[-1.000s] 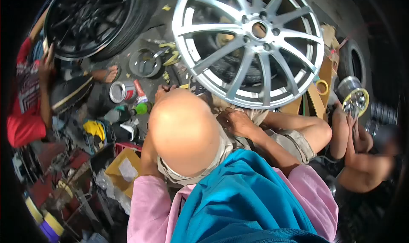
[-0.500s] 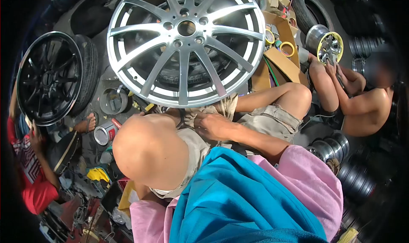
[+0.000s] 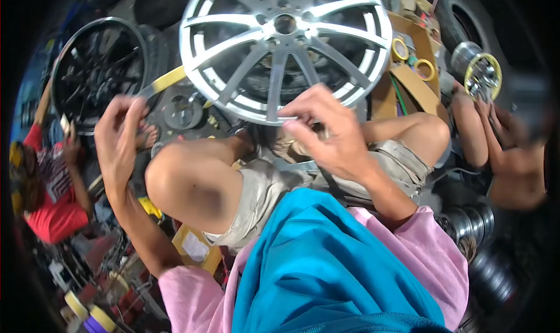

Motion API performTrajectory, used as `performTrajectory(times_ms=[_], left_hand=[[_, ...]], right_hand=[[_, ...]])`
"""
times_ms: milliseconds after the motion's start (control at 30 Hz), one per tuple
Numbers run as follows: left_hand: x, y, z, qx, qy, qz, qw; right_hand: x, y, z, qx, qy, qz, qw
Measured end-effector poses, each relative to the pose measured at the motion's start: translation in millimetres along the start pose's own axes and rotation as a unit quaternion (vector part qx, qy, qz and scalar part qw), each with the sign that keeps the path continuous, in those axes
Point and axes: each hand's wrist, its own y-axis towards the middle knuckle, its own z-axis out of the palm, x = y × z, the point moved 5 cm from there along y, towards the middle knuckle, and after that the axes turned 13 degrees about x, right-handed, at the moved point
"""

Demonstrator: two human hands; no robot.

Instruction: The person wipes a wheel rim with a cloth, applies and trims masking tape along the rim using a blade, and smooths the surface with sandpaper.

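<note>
A silver multi-spoke wheel rim [image 3: 280, 70] stands face-up before me, over a dark tyre. My left hand [image 3: 116, 137], raised at the left, has its fingers closed at the grey end of a flat yellow strip [image 3: 171, 79]. That strip reaches toward the left edge of the silver rim; its exact kind is unclear. Close to the rim's near edge, my right hand [image 3: 332, 136] is curled in a loose pinch, thumb near forefinger. Motion blur hides whatever may be between those fingertips.
At left, a person in red [image 3: 55, 216] holds a black wheel rim [image 3: 99, 70]. Another person [image 3: 513, 164] works at right on a smaller yellow-edged rim [image 3: 483, 76]. A cardboard box [image 3: 417, 91] holds tape rolls. A metal can [image 3: 183, 112] stands near my knee.
Both hands have risen from my lap, the left out to the left side with the yellow strip. The view has shifted, so the silver rim sits higher and further right.
</note>
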Motion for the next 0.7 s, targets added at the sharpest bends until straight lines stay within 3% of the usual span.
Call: performTrajectory(times_ms=[67, 133, 233, 267, 367, 500, 633, 700], left_hand=[[-53, 8, 21, 0.11, 0.079, -0.006, 0.991], [-97, 12, 57, 0.211, 0.102, 0.068, 0.97], [-124, 15, 98, 0.294, 0.121, 0.139, 0.938], [-126, 18, 110, 0.299, 0.122, 0.206, 0.924], [-128, 18, 128, 0.327, 0.102, 0.225, 0.912], [-108, 12, 132, 0.342, 0.05, 0.191, 0.919], [-76, -1, 130, 0.365, 0.098, 0.137, 0.916], [-60, -13, 140, 0.384, 0.089, 0.132, 0.91]], right_hand=[[13, 6, -10, -0.044, -0.042, -0.036, 0.997], [31, 11, -19, -0.077, -0.099, -0.069, 0.99], [35, 10, -16, -0.003, -0.139, -0.088, 0.986], [30, 5, -12, 0.037, -0.097, -0.056, 0.993], [12, -10, -7, 0.06, -0.021, 0.011, 0.998], [1, -17, -11, 0.113, -0.018, 0.043, 0.993], [-35, -19, 1, 0.057, 0.111, 0.113, 0.986], [-44, -13, -3, 0.04, 0.121, 0.232, 0.964]])
